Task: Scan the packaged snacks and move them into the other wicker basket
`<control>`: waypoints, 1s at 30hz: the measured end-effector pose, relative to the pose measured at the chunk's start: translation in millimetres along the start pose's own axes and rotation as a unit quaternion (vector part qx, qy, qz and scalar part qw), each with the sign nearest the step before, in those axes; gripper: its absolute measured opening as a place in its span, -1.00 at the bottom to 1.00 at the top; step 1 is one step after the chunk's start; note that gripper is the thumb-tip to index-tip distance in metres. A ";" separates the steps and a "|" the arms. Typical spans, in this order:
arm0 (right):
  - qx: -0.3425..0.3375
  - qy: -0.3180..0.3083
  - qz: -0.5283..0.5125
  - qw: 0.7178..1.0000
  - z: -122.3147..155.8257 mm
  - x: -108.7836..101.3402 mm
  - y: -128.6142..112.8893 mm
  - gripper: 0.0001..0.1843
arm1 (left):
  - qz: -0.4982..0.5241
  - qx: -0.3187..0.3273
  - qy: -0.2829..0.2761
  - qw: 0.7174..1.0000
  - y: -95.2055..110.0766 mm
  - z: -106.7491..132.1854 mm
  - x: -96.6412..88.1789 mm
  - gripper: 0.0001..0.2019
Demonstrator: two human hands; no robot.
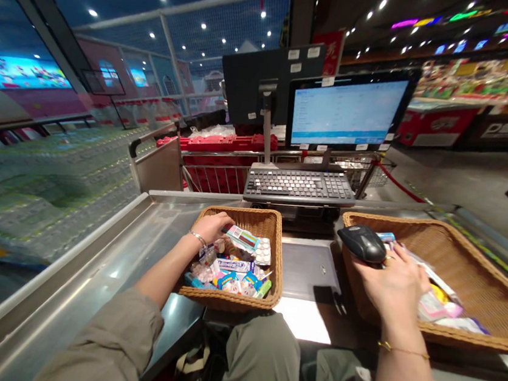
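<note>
Pale blue, the slim packet (243,237) I see over the smaller wicker basket (278,267) runs crosswise, its right end slanting slightly nearer; the left hand (213,227) grips its left end, the right hand (397,283) a black scanner (362,242), head leftward.

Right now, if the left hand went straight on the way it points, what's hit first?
Beyond the packet the left hand holds, probably the white bumpy pack, then the basket's right rim. Depth is unclear.
</note>
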State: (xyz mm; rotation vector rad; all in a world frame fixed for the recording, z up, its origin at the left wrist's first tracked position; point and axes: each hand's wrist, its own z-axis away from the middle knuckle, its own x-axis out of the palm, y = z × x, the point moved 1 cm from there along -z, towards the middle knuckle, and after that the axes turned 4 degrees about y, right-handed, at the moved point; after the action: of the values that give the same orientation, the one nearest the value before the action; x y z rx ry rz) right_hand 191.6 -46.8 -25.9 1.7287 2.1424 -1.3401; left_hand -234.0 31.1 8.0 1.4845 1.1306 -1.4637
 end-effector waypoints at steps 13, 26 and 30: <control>0.006 0.002 -0.024 1.000 -0.6 0.7 1.1 -0.55 | 0.084 -0.086 0.208 0.971 60.2 5.3 -21.5 -0.58; -0.042 0.002 -0.060 0.997 -1.9 -1.2 -4.2 -0.60 | 0.177 -0.064 0.284 0.940 156.8 -31.4 -4.4 -0.59; -0.056 -0.017 -0.055 0.997 0.2 -2.7 -6.8 -0.66 | 0.179 -0.050 0.301 0.935 175.9 -41.2 3.1 -0.60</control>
State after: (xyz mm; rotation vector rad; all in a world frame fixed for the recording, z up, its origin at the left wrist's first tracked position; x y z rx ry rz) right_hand 186.8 -48.9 -20.7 1.5591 2.2758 -1.2380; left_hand -54.8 12.5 -4.8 2.0069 1.1683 -0.7022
